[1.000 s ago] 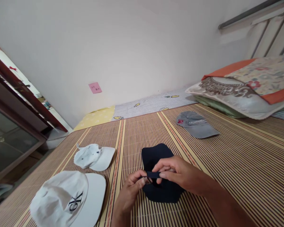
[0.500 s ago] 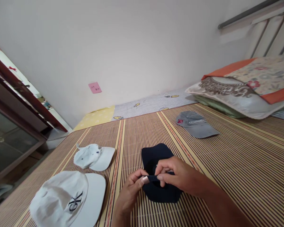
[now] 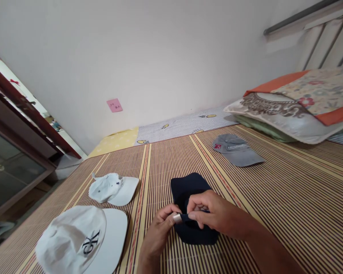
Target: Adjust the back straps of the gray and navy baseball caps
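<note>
A dark navy baseball cap point(image 3: 196, 234) lies on the striped mat, its brim pointing away from me and its inside partly showing. My left hand point(image 3: 161, 226) pinches the cap's back strap near a shiny metal buckle point(image 3: 177, 218), between thumb and forefinger. On the other side, my right hand point(image 3: 210, 211) has its thumb and fingertips closed on the same strap, close to the left fingertips. The fingers hide part of the strap and the cap's opening.
To the left lie a white cap with black letters point(image 3: 70, 238) and a smaller pale cap point(image 3: 105, 189). A grey cap point(image 3: 237, 149) rests further back on the right, before stacked pillows point(image 3: 291, 118). The striped mat point(image 3: 297, 190) reaches toward the wall point(image 3: 171, 57).
The buckle at my left thumb shows more now, and the strap between my hands looks shorter. Both hands have shifted only slightly. The other caps stay where they were.
</note>
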Demonstrator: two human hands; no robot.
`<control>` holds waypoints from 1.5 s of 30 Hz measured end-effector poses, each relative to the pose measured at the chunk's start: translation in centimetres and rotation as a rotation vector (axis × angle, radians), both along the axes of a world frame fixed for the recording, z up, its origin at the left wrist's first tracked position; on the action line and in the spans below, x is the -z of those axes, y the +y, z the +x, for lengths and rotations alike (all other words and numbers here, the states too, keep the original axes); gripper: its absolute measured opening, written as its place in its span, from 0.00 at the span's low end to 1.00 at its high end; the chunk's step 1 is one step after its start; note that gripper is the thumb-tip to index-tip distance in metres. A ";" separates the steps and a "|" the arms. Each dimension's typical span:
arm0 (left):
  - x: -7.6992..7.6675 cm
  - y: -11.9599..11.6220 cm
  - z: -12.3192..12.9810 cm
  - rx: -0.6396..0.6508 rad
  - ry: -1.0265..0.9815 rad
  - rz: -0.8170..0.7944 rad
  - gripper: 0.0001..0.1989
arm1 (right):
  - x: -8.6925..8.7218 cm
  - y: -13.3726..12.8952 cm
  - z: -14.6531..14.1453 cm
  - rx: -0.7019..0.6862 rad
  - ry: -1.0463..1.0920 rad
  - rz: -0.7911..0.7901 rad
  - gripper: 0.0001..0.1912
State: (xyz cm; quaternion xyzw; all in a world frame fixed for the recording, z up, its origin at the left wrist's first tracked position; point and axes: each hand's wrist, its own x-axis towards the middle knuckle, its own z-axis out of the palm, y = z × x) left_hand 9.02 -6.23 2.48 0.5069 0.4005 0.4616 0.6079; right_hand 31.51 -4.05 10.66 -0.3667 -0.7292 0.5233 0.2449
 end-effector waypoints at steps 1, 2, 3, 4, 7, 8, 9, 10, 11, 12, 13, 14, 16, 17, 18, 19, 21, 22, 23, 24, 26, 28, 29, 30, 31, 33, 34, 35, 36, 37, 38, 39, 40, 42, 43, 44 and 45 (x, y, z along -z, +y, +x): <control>0.0 0.0 0.0 0.000 -0.004 -0.002 0.17 | 0.0 0.0 0.0 -0.004 0.000 -0.012 0.07; 0.0 0.0 0.0 0.004 -0.007 -0.007 0.17 | 0.1 0.0 0.0 -0.003 -0.005 -0.012 0.07; 0.0 0.1 0.1 0.008 -0.011 -0.012 0.17 | 0.1 0.1 -0.1 0.001 -0.012 -0.001 0.07; 0.0 0.1 0.1 0.015 -0.015 -0.017 0.16 | 0.2 0.1 -0.1 0.005 -0.018 0.014 0.07; 0.2 0.2 0.2 0.022 -0.044 -0.025 0.16 | 0.3 0.2 -0.3 -0.001 -0.022 0.042 0.06; 0.3 0.2 0.2 0.015 -0.056 -0.024 0.16 | 0.3 0.2 -0.3 -0.006 -0.018 0.042 0.06; 0.3 0.2 0.3 0.009 -0.063 -0.024 0.16 | 0.3 0.2 -0.3 -0.009 -0.014 0.042 0.06; 0.3 0.2 0.3 0.003 -0.064 -0.025 0.17 | 0.2 0.2 -0.3 -0.011 -0.007 0.042 0.06; 0.2 0.2 0.4 -0.003 -0.059 -0.028 0.17 | 0.2 0.2 -0.3 -0.011 0.000 0.044 0.06; 0.1 0.2 0.4 -0.006 -0.048 -0.033 0.18 | 0.2 0.2 -0.4 -0.010 0.004 0.045 0.06; 0.0 0.1 0.5 -0.006 -0.036 -0.039 0.18 | 0.2 0.1 -0.4 -0.008 0.006 0.045 0.06; -0.2 0.1 0.6 -0.004 -0.027 -0.044 0.19 | 0.2 0.1 -0.5 -0.004 0.004 0.044 0.06; -0.5 0.1 0.7 -0.001 -0.021 -0.050 0.20 | 0.3 -0.1 -0.8 0.004 -0.006 0.041 0.06; -0.6 0.1 0.8 0.003 -0.022 -0.052 0.20 | 0.3 -0.2 -1.0 0.008 -0.009 0.040 0.06; -0.7 0.1 0.8 0.009 -0.023 -0.053 0.20 | 0.3 -0.2 -1.1 0.010 -0.010 0.039 0.06; -0.7 0.1 0.8 0.016 -0.024 -0.053 0.20 | 0.3 -0.3 -1.1 0.010 -0.007 0.035 0.06; -0.7 0.1 0.7 0.026 -0.021 -0.050 0.19 | 0.3 -0.2 -0.9 0.009 0.001 0.028 0.05; -0.6 0.1 0.6 0.028 -0.015 -0.047 0.19 | 0.2 -0.1 -0.5 0.014 0.000 0.037 0.05; -0.6 0.1 0.6 0.029 -0.008 -0.045 0.18 | 0.2 0.1 0.0 0.021 -0.009 0.054 0.06; -0.5 0.1 0.5 0.025 0.001 -0.041 0.18 | 0.2 0.3 0.6 0.028 -0.022 0.079 0.07; -0.5 0.1 0.4 0.009 0.017 -0.037 0.18 | 0.3 0.7 2.2 0.031 -0.049 0.115 0.08; -0.4 0.1 0.4 -0.003 0.019 -0.030 0.19 | 0.5 1.1 3.5 0.019 -0.065 0.108 0.09; -0.4 0.2 0.4 -0.006 0.012 -0.032 0.19 | 0.5 1.2 4.0 0.012 -0.073 0.092 0.09; -0.4 0.2 0.4 -0.006 0.002 -0.035 0.20 | 0.6 1.3 4.2 0.009 -0.083 0.078 0.08; -0.5 0.2 0.5 -0.003 -0.009 -0.038 0.21 | 0.6 1.3 4.2 0.003 -0.092 0.068 0.07; -0.5 0.2 0.5 -0.003 -0.019 -0.043 0.21 | 0.5 1.2 3.8 -0.021 -0.095 0.065 0.03; -0.6 0.1 0.5 -0.004 -0.014 -0.046 0.20 | 0.5 1.1 3.4 -0.034 -0.091 0.069 0.05; -0.6 0.1 0.5 -0.003 -0.005 -0.049 0.19 | 0.4 1.0 3.0 -0.043 -0.084 0.075 0.06; -0.7 0.1 0.6 -0.004 0.005 -0.052 0.18 | 0.3 1.0 2.6 -0.046 -0.078 0.081 0.07; -0.7 0.1 0.6 -0.004 0.015 -0.053 0.18 | 0.2 0.9 2.3 -0.047 -0.075 0.083 0.07; -0.7 0.1 0.5 0.000 0.023 -0.051 0.18 | 0.2 0.8 2.0 -0.043 -0.073 0.084 0.07; -0.7 0.1 0.5 0.007 0.029 -0.045 0.18 | 0.3 0.8 1.7 -0.038 -0.069 0.086 0.07; -0.7 0.1 0.5 0.015 0.034 -0.037 0.18 | 0.4 0.8 1.5 -0.035 -0.063 0.091 0.07; -0.7 0.1 0.5 0.032 0.055 -0.026 0.18 | 0.6 0.7 1.1 -0.031 -0.055 0.106 0.07; -0.6 0.1 0.5 0.037 0.068 -0.025 0.18 | 0.7 0.7 0.9 -0.031 -0.054 0.111 0.07; -0.6 0.1 0.5 0.041 0.081 -0.024 0.18 | 0.7 0.6 0.8 -0.034 -0.055 0.113 0.08; -0.7 0.1 0.4 0.043 0.093 -0.023 0.18 | 0.7 0.6 0.9 -0.040 -0.059 0.114 0.08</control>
